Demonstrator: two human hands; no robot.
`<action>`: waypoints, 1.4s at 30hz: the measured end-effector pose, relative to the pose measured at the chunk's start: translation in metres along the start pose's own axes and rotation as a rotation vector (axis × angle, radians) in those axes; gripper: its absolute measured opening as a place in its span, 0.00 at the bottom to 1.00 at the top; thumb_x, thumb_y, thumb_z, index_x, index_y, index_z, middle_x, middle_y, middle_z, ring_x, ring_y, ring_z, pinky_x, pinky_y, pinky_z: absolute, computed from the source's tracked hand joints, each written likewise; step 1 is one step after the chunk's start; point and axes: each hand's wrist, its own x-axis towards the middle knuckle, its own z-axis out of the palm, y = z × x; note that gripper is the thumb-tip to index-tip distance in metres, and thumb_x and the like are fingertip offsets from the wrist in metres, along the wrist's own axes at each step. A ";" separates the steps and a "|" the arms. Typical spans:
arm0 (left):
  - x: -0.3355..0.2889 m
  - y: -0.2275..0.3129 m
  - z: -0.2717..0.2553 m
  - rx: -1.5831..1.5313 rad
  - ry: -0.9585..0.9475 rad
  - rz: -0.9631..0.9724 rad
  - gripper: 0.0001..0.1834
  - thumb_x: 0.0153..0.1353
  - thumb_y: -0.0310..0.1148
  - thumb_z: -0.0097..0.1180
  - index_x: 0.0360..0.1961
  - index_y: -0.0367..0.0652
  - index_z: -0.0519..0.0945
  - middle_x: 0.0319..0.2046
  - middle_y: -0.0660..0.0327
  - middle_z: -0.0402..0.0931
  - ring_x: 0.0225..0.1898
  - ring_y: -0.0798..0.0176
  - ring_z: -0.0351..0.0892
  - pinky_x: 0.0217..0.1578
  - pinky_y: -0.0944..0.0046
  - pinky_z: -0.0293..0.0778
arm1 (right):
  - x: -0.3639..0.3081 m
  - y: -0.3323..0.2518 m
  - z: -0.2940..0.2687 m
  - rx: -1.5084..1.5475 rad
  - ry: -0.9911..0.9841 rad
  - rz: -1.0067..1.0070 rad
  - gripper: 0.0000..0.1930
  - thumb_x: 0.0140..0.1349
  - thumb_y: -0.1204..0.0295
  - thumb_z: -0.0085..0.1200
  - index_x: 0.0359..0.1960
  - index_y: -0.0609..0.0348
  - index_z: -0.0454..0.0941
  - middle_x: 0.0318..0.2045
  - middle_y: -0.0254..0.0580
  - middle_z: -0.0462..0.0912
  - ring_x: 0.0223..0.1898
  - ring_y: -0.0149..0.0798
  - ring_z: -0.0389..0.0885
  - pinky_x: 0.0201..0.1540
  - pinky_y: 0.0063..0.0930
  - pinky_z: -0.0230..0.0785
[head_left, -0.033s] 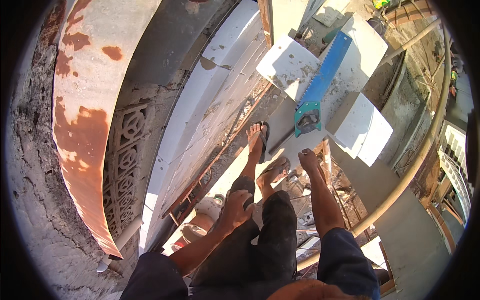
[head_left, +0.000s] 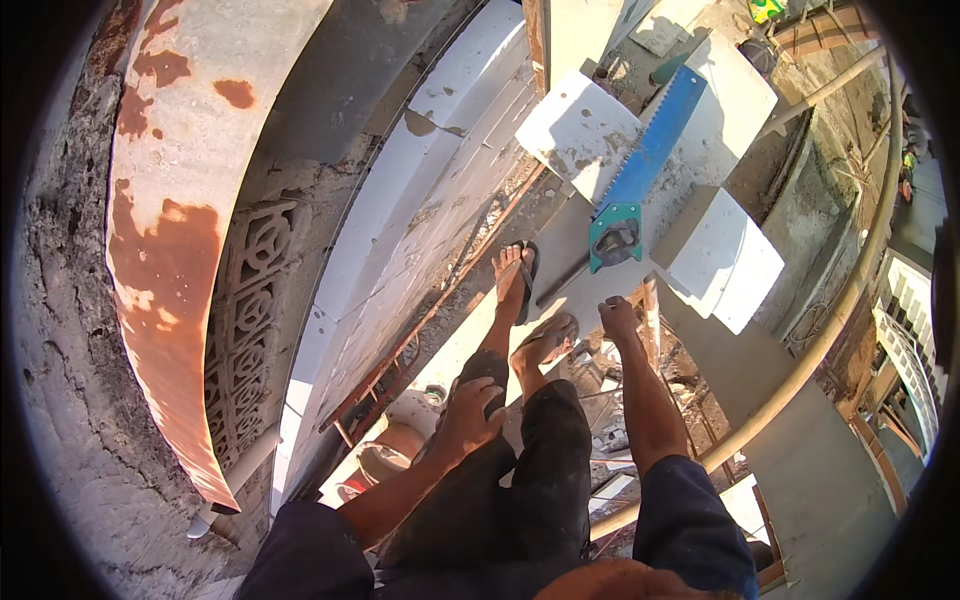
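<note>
A hand saw with a blue toothed blade (head_left: pixel 655 135) and a teal handle (head_left: pixel 615 238) lies across pale blocks in front of me. Its handle points toward me, beyond my right hand. My right hand (head_left: pixel 618 317) is closed in a fist, apart from the saw; whatever its fingers may hold is hidden. My left hand (head_left: pixel 468 418) rests over my bent left knee, thumb and fingers apart. White blocks stand around the saw: one on the left (head_left: pixel 578 125), one on the right (head_left: pixel 728 262) and a larger one behind (head_left: pixel 740 100).
Along the left runs a white block wall (head_left: pixel 375 215), with a rust-stained curved sheet (head_left: pixel 165 240) farther out. My sandalled feet (head_left: pixel 548 340) stand on a narrow platform. A bamboo pole (head_left: pixel 800 375) curves past on the right. A bucket (head_left: pixel 390 450) sits below, near rubble.
</note>
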 end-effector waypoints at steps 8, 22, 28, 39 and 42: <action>-0.074 0.030 -0.051 -0.120 -0.124 -0.138 0.33 0.57 0.46 0.64 0.62 0.45 0.71 0.71 0.45 0.49 0.72 0.41 0.49 0.67 0.46 0.55 | -0.019 -0.041 -0.048 -0.066 -0.010 -0.119 0.21 0.59 0.61 0.54 0.50 0.60 0.78 0.42 0.53 0.84 0.47 0.53 0.82 0.53 0.44 0.70; -0.125 -0.011 -0.058 -1.049 0.125 -0.484 0.32 0.58 0.17 0.53 0.65 0.35 0.62 0.69 0.45 0.55 0.68 0.44 0.60 0.55 0.53 0.75 | -0.130 -0.060 0.009 -0.150 -0.176 -0.110 0.22 0.48 0.61 0.60 0.40 0.66 0.83 0.41 0.62 0.83 0.44 0.53 0.83 0.49 0.40 0.74; -0.148 -0.074 -0.071 -0.372 0.339 -0.343 0.29 0.56 0.33 0.63 0.59 0.36 0.71 0.66 0.39 0.59 0.64 0.40 0.65 0.59 0.48 0.68 | -0.150 -0.117 0.048 -0.285 -0.072 -0.283 0.14 0.52 0.63 0.59 0.35 0.61 0.84 0.34 0.54 0.84 0.37 0.50 0.83 0.41 0.38 0.74; -0.209 -0.085 -0.098 -0.571 0.038 -0.452 0.26 0.58 0.39 0.60 0.57 0.41 0.75 0.47 0.47 0.81 0.50 0.50 0.81 0.53 0.53 0.74 | -0.181 -0.369 0.053 0.580 -0.305 -0.651 0.05 0.57 0.81 0.50 0.29 0.62 0.79 0.21 0.33 0.76 0.21 0.28 0.74 0.27 0.22 0.68; -0.205 -0.085 -0.088 -0.531 0.168 -0.380 0.23 0.55 0.33 0.58 0.53 0.43 0.78 0.45 0.51 0.82 0.45 0.46 0.81 0.49 0.51 0.75 | -0.167 -0.396 0.039 0.401 -0.354 -0.636 0.08 0.61 0.74 0.57 0.41 0.62 0.81 0.27 0.33 0.78 0.24 0.27 0.75 0.30 0.21 0.72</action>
